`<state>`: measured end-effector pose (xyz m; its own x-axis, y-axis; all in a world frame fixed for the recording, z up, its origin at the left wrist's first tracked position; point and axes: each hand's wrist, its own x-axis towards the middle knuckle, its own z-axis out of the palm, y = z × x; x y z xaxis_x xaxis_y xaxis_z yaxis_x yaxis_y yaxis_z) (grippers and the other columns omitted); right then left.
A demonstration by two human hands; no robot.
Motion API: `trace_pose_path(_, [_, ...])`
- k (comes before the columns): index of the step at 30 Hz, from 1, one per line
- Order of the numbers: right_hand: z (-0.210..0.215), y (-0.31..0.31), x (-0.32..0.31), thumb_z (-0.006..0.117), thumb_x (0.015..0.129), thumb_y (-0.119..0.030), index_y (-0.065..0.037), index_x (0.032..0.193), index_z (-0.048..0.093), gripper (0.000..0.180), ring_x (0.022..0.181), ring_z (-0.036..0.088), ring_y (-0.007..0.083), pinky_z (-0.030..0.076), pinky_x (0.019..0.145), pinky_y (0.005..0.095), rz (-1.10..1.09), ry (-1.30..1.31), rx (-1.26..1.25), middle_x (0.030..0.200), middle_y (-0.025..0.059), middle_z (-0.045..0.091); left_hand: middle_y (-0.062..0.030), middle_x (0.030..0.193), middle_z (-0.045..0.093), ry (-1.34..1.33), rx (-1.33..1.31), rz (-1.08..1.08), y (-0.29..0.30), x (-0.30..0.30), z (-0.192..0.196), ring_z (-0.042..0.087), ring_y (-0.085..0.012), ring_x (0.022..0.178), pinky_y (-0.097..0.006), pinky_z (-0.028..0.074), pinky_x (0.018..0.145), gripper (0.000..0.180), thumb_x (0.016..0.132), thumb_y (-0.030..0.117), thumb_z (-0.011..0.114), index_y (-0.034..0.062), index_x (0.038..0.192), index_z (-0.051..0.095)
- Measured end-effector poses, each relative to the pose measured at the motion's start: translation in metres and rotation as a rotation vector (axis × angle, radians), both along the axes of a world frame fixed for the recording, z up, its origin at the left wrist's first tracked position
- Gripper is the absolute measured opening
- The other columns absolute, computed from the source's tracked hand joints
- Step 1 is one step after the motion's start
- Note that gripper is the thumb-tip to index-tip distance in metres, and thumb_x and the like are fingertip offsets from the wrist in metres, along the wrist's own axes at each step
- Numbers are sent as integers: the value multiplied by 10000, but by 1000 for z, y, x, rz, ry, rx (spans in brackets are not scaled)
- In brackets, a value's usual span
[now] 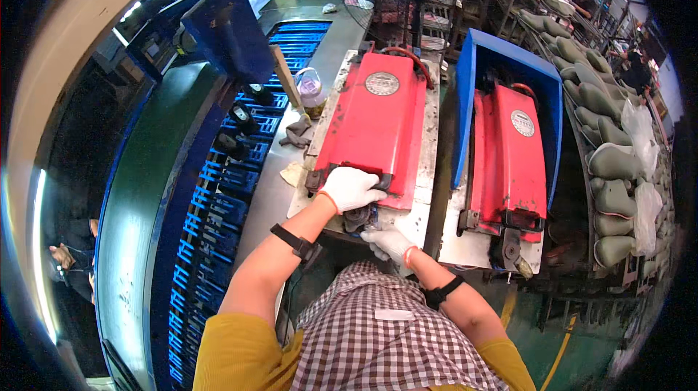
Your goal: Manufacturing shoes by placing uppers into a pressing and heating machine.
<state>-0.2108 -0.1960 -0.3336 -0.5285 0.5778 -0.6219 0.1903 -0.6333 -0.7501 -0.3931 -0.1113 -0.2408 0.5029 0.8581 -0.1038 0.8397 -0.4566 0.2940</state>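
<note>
My left hand [350, 189], in a white glove, is closed over the black handle [386, 181] at the front edge of a red machine cover [378, 118]. The cover is long, with a round pale label near its far end. Below the front edge sits a dark round fitting [356, 218]. My right hand [387, 241], also gloved, is closed beside that fitting, lower and further right. What its fingers hold is hidden. The cover rests on a pale metal base plate [425, 155].
To the right stands a second red machine [512, 158] inside a blue hood [465, 93]. Grey-green foot-shaped forms [614, 162] fill racks beyond it. At left, a blue slatted rack [207, 246] runs beside a green conveyor [138, 224]. A grey cloth [297, 131] and a lilac container [309, 86] lie nearby.
</note>
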Motion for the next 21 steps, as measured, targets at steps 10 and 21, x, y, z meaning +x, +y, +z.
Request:
trace_pose_path(10, [-26,-28,-82,591,907,-768,-101,1149,617,710,1034,689,307,572,881,441,2,212,-615,1025,122,707,-165,774,706,-27,16,1,-2,-1,0,703,-363,740,-497,532,694,484,918,564,604,97,872,723])
trace_pose_path(21, [77,-10,-43,588,1031,-502,-81,1237,576,468,711,686,163,571,607,299,268,-159,84,909,76,695,-179,814,727,-144,102,5,10,-14,61,728,-369,778,-493,568,747,436,882,543,627,120,904,730])
